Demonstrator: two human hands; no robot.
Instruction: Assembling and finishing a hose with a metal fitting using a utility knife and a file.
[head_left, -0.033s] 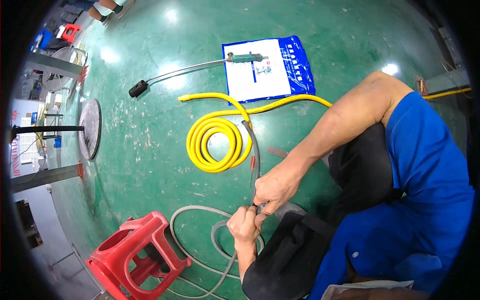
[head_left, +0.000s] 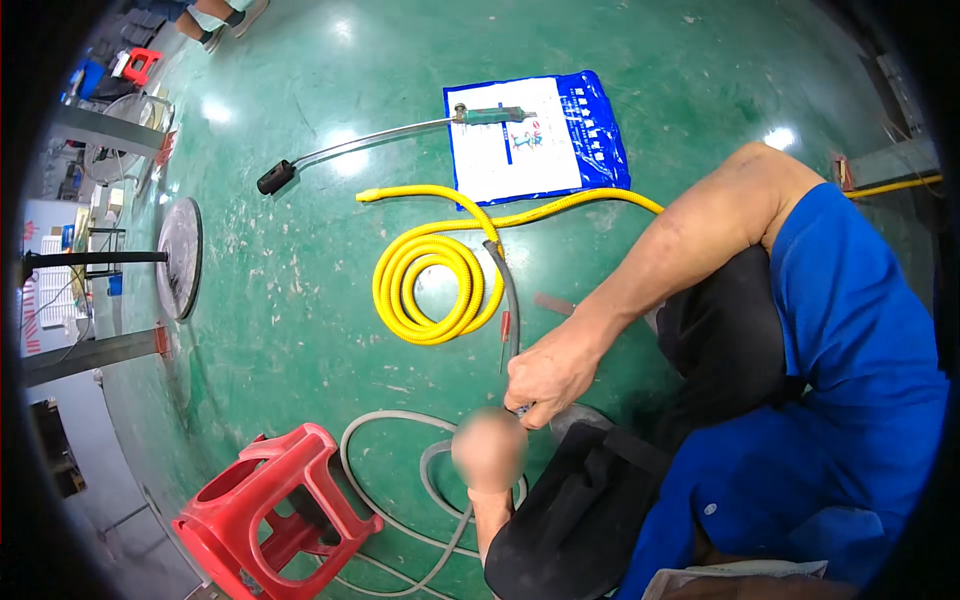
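The right hand (head_left: 553, 372) is closed in a fist around the grey hose (head_left: 510, 300), gripping it near the lower end of its visible straight run. The left hand (head_left: 489, 450), blurred in this view, sits just below the right hand and touching it; its fingers appear curled together at the same hose, but what exactly they clamp cannot be told.

The grey hose is smooth, flexible and round in section. From the right hand it rises to meet the yellow hose coil (head_left: 437, 290); below the hands it loops in wide curves on the floor (head_left: 300, 250).

The yellow hose coil is ribbed and glossy, wound in several flat turns just above the right hand. One free end runs toward the blue-and-white plastic bag (head_left: 590, 130), which lies flat above the coil. A spray lance (head_left: 380, 140), a thin metal tube with a black tip and green handle, lies partly on the bag.

A red plastic stool (head_left: 270, 510), moulded and glossy, lies tipped left of the left hand. The floor is polished green.
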